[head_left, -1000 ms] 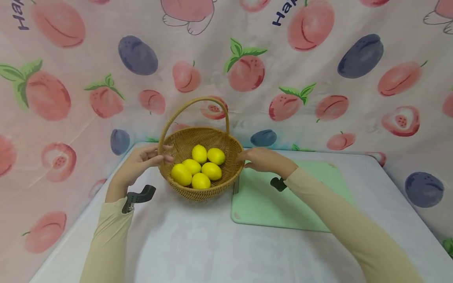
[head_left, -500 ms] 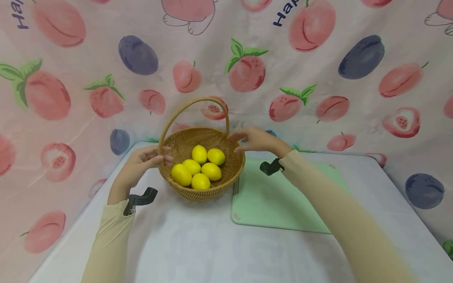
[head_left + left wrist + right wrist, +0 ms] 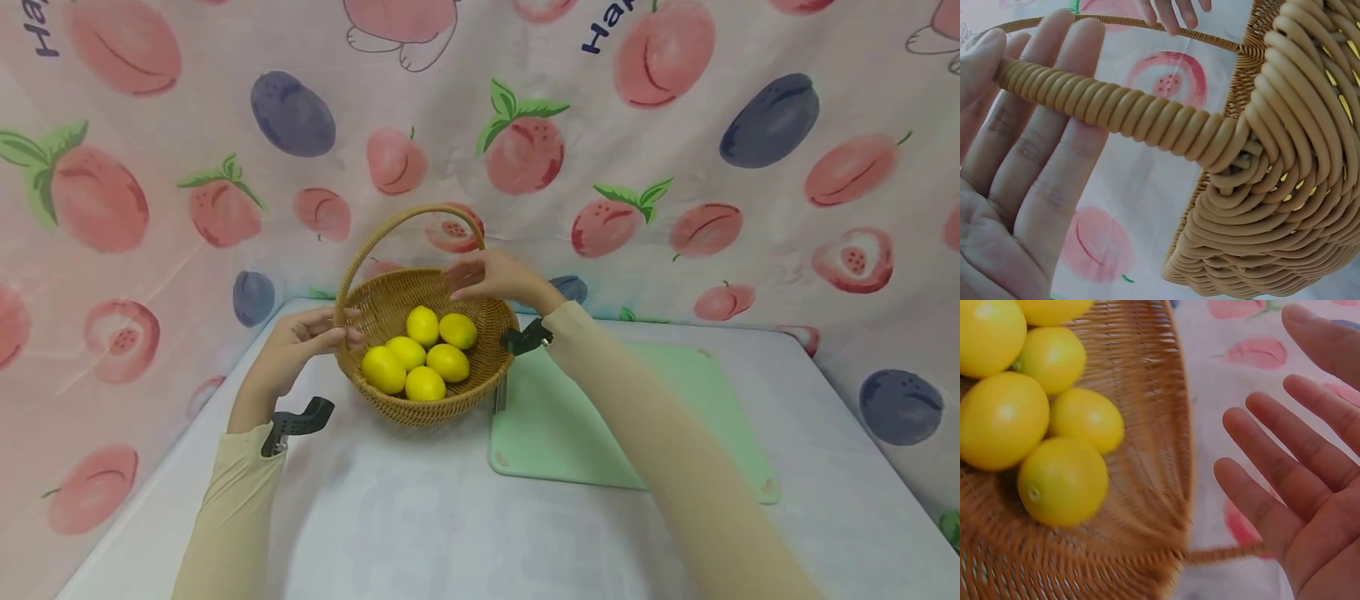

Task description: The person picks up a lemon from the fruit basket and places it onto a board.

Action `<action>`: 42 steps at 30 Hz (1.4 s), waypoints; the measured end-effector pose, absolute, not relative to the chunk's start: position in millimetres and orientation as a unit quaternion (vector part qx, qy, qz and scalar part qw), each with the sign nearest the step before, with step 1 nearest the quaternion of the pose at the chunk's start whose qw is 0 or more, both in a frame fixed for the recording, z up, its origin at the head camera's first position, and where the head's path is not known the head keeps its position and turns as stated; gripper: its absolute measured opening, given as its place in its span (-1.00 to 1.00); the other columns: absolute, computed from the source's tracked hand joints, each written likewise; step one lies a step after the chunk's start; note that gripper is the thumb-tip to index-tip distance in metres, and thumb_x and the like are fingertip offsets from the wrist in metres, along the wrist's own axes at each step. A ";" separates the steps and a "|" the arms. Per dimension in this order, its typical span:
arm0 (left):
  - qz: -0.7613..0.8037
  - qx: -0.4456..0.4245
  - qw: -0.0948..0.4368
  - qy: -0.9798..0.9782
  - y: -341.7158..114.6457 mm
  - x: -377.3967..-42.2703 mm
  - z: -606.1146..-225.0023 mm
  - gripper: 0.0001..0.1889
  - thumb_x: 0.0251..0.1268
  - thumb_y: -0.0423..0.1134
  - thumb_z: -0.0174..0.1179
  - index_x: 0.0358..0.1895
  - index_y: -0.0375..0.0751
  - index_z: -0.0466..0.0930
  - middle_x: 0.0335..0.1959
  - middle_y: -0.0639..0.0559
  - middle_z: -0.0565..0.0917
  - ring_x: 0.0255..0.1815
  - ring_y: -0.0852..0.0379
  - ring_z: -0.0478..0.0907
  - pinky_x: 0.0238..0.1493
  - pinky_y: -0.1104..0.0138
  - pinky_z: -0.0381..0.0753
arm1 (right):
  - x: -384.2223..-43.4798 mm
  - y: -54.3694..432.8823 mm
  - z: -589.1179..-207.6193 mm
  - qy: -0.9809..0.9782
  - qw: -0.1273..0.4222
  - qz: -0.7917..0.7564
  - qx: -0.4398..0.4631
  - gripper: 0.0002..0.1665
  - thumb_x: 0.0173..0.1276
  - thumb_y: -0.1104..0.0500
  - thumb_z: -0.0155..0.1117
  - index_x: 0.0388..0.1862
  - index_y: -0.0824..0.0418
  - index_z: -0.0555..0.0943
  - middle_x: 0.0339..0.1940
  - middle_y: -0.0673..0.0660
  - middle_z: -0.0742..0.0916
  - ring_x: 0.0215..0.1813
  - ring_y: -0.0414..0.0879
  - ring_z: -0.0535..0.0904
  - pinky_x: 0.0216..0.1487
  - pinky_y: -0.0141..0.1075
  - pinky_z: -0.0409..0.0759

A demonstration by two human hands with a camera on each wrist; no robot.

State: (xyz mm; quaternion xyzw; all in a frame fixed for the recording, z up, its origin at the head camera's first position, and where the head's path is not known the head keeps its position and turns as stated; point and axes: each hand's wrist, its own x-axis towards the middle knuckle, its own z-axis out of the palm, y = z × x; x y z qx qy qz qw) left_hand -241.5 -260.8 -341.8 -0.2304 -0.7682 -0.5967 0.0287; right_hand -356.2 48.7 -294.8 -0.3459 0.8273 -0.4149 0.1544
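Observation:
A brown wicker basket (image 3: 480, 379) with a tall arched handle holds several yellow lemons (image 3: 447, 363). At its left side, my left hand (image 3: 296, 346) holds the handle near its base. The left wrist view shows the handle (image 3: 1129, 112) lying across the fingers, the thumb at its upper end. My right hand (image 3: 501, 277) reaches over the basket's back right side, close to the handle's other leg. Its fingers are spread and extended in the right wrist view, apart from the lemons (image 3: 1063, 481), with nothing in them.
A light green cutting board (image 3: 570, 425) lies on the white-covered table (image 3: 405, 517) to the basket's right. A fruit-printed cloth (image 3: 517, 50) hangs behind and at the sides. A dark camera mount sits on each wrist.
My right hand has left the basket's right rim and moved up and left, over the back right side by the handle. The left hand stays at the handle; basket and lemons have not moved.

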 end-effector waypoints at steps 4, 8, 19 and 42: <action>-0.597 -0.220 0.029 -0.771 -261.0 -240.9 -342.0 -0.70 0.37 -0.37 0.03 0.07 -0.52 0.47 -0.38 0.28 0.74 -0.23 0.31 0.66 -0.14 0.45 0.60 | -354.5 28.4 -301.6 0.819 0.186 -0.400 -0.367 -0.47 0.27 0.17 0.30 0.21 0.24 0.48 0.22 0.22 0.58 0.22 0.05 0.53 0.20 -0.23 0.52; -0.593 -0.215 0.032 -0.775 -260.4 -241.3 -342.1 -0.73 0.37 -0.35 0.05 0.03 -0.44 0.53 -0.41 0.29 0.73 -0.22 0.33 0.65 -0.14 0.46 0.59 | -355.1 10.3 -310.4 0.813 0.212 -0.380 -0.388 -0.47 0.27 0.19 0.29 0.22 0.23 0.47 0.22 0.21 0.58 0.20 0.01 0.55 0.18 -0.26 0.53; -0.611 -0.228 0.028 -0.758 -261.2 -244.6 -345.2 -0.72 0.37 -0.41 0.02 -0.12 0.08 0.63 -0.44 0.25 0.72 -0.31 0.31 0.65 -0.16 0.43 0.63 | -353.0 -33.7 -336.6 0.781 0.257 -0.375 -0.428 -0.44 0.21 0.28 0.33 0.20 0.34 0.47 0.21 0.26 0.57 0.24 0.13 0.51 0.17 -0.32 0.53; -0.562 -0.229 0.050 -0.793 -254.4 -238.9 -335.5 -0.77 0.46 -0.28 -0.09 -0.04 -0.27 0.54 -0.36 0.30 0.71 -0.24 0.30 0.65 -0.09 0.43 0.60 | -346.2 -70.7 -361.4 0.795 0.293 -0.302 -0.436 -0.29 0.16 0.29 0.37 0.32 0.18 0.40 0.33 0.09 0.51 0.37 -0.02 0.37 0.41 -0.20 0.29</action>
